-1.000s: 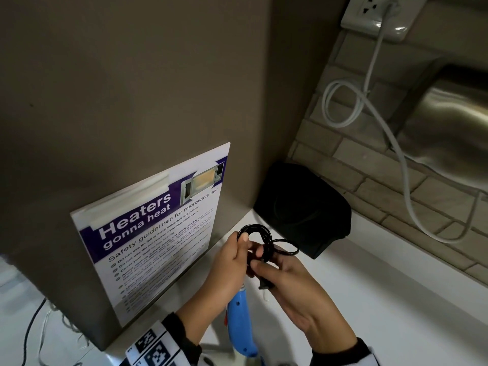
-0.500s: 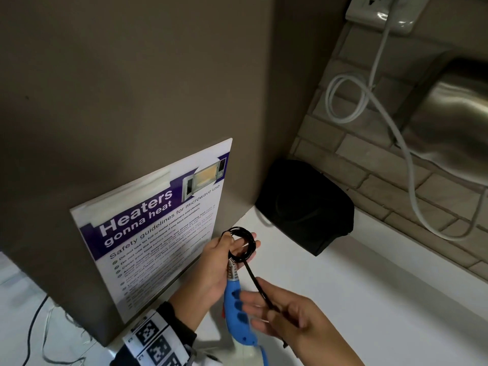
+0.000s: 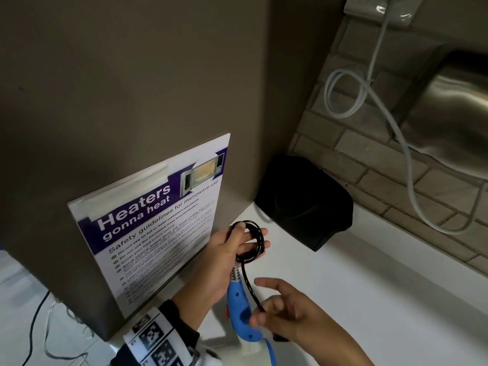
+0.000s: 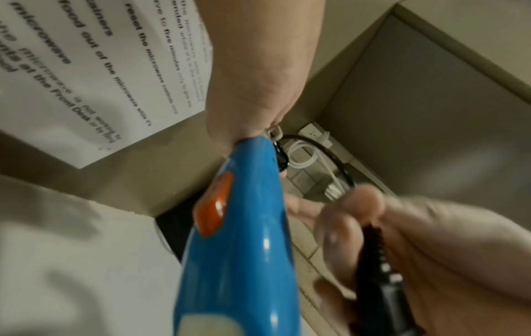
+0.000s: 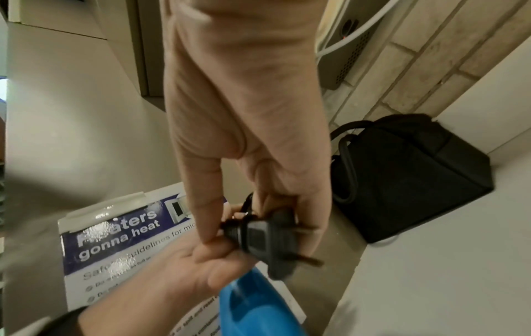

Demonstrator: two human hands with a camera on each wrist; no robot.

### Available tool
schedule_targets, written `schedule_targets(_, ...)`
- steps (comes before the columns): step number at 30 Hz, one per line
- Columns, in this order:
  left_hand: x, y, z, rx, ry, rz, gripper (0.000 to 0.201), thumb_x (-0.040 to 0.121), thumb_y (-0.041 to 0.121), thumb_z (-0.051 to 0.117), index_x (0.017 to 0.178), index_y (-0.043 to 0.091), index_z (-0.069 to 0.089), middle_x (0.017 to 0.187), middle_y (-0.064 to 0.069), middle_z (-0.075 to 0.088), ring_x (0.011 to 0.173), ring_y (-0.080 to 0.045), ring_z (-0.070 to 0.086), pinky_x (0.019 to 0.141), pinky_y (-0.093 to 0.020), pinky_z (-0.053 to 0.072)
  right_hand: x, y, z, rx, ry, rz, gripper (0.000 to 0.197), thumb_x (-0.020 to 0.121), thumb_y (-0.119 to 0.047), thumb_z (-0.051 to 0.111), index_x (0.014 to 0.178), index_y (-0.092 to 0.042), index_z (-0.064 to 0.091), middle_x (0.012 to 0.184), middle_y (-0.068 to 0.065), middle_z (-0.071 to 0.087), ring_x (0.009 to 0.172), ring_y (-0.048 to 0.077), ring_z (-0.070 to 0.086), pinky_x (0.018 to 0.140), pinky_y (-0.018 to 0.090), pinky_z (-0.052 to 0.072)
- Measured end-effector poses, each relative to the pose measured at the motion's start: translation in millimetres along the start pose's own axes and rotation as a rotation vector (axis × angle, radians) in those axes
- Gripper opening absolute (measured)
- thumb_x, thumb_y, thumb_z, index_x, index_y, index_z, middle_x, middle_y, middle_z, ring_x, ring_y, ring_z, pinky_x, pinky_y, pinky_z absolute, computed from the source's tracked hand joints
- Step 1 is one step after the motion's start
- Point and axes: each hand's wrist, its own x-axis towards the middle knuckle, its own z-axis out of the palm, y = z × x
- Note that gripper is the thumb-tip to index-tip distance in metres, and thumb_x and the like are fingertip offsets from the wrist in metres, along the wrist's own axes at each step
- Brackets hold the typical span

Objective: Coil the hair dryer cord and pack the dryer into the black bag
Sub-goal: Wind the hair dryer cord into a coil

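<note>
The blue hair dryer (image 3: 241,310) stands handle-up with its black cord (image 3: 249,241) mostly coiled above, the plug (image 5: 267,241) trailing loose, the black bag (image 3: 306,202) upright behind it on the worktop (image 3: 369,299)

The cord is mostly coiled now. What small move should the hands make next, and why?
Probably the right hand should carry the plug up to the coil in the left hand and tuck it in: only one short straight length of cord is left uncoiled beside the blue dryer handle.

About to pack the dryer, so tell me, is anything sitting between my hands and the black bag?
No. In the head view, only bare white counter lies between the left hand, holding the coiled cord, and the black bag.
</note>
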Motion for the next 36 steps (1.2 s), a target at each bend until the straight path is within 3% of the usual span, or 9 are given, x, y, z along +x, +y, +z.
schedule_targets(5, -10.3, 0.5, 8.4, 0.159, -0.029, 0.135, 0.027, 0.094, 0.027, 0.056, 0.105, 0.004, 0.063, 0.099, -0.006, 0.076, 0.089, -0.025, 0.073, 0.08, -0.031, 0.058, 12.8, -23.3, 6.5, 0.261, 0.08, 0.018, 0.048, 0.08, -0.031, 0.067, 0.123, -0.019, 0.048, 0.07, 0.001, 0.069, 0.089, 0.026, 0.072, 0.093, 0.032, 0.053)
schedule_targets(7, -12.7, 1.2, 10.5, 0.144, -0.04, 0.138, 0.023, 0.087, 0.027, 0.064, 0.1, 0.007, 0.066, 0.098, -0.007, 0.076, 0.092, -0.025, 0.073, 0.081, -0.035, 0.058, 19.0, -28.7, 8.9, 0.352, 0.092, 0.04, 0.041, 0.087, -0.034, 0.062, 0.119, -0.011, 0.052, 0.07, 0.004, 0.066, 0.081, 0.026, 0.072, 0.091, 0.036, 0.055)
schedule_targets(9, -12.0, 3.0, 9.1, 0.157, -0.044, 0.113, 0.025, 0.077, 0.032, 0.073, 0.093, 0.013, 0.071, 0.096, -0.008, 0.076, 0.094, -0.025, 0.072, 0.085, -0.041, 0.056, 24.5, -31.9, 10.2, 0.385, 0.123, 0.052, 0.039, 0.087, -0.037, 0.061, 0.11, -0.006, 0.055, 0.069, 0.003, 0.062, 0.066, 0.019, 0.066, 0.074, 0.03, 0.057)
schedule_targets(11, -8.3, 5.7, 4.5, 0.154, -0.031, 0.081, 0.031, 0.07, 0.031, 0.079, 0.092, 0.01, 0.071, 0.093, -0.011, 0.076, 0.094, -0.027, 0.072, 0.086, -0.044, 0.056, 28.2, -32.9, 11.1, 0.341, 0.173, 0.038, 0.036, 0.086, -0.042, 0.061, 0.097, -0.008, 0.058, 0.062, -0.004, 0.052, 0.051, 0.01, 0.047, 0.055, 0.021, 0.043)
schedule_targets(16, -4.1, 10.6, -3.3, 0.135, 0.029, 0.096, 0.024, 0.075, 0.025, 0.079, 0.09, 0.007, 0.071, 0.089, -0.014, 0.076, 0.09, -0.032, 0.072, 0.079, -0.041, 0.058, 27.2, -29.7, 15.2, 0.18, 0.289, 0.0, 0.031, 0.092, -0.041, 0.053, 0.099, -0.019, 0.073, 0.045, -0.011, 0.028, 0.042, 0.006, 0.024, 0.044, 0.017, 0.026)
schedule_targets(21, -3.8, 10.9, 0.7, 0.024, 0.084, 0.062, 0.02, 0.089, 0.021, 0.064, 0.097, 0.003, 0.068, 0.097, -0.01, 0.076, 0.092, -0.025, 0.073, 0.088, -0.04, 0.056, 15.4, -22.7, 16.6, 0.031, 0.331, -0.048, 0.031, 0.098, -0.032, 0.044, 0.096, -0.026, 0.074, 0.035, -0.018, 0.044, 0.035, -0.002, 0.039, 0.044, 0.008, 0.027)
schedule_targets(28, -8.0, 14.8, 5.7, -0.073, 0.039, 0.024, 0.019, 0.09, 0.021, 0.06, 0.097, 0.005, 0.069, 0.095, -0.01, 0.077, 0.091, -0.027, 0.073, 0.078, -0.028, 0.057, -1.3, -16.9, 8.8, -0.152, 0.373, -0.104, 0.029, 0.099, -0.028, 0.042, 0.097, -0.022, 0.07, 0.037, -0.029, 0.048, 0.045, -0.015, 0.049, 0.049, 0.009, 0.033)
schedule_targets(31, -8.9, 14.5, 8.0, -0.096, 0.083, 0.027, 0.017, 0.09, 0.018, 0.062, 0.091, 0.002, 0.068, 0.086, -0.014, 0.075, 0.082, -0.028, 0.073, 0.065, -0.022, 0.057, -3.8, -14.5, 9.4, -0.228, 0.39, -0.163, 0.03, 0.098, -0.032, 0.042, 0.091, -0.023, 0.07, 0.036, -0.021, 0.044, 0.04, -0.004, 0.045, 0.049, 0.009, 0.032)
schedule_targets(36, -7.1, 15.1, 9.4, -0.129, 0.141, 0.028, 0.015, 0.089, 0.013, 0.063, 0.087, -0.001, 0.062, 0.081, -0.016, 0.066, 0.07, -0.024, 0.072, 0.076, -0.032, 0.061, 7.3, 4.9, 2.8, -0.405, 0.435, -0.233, 0.028, 0.097, -0.035, 0.044, 0.079, -0.034, 0.066, 0.047, -0.006, 0.039, 0.044, 0.007, 0.032, 0.048, 0.016, 0.027)
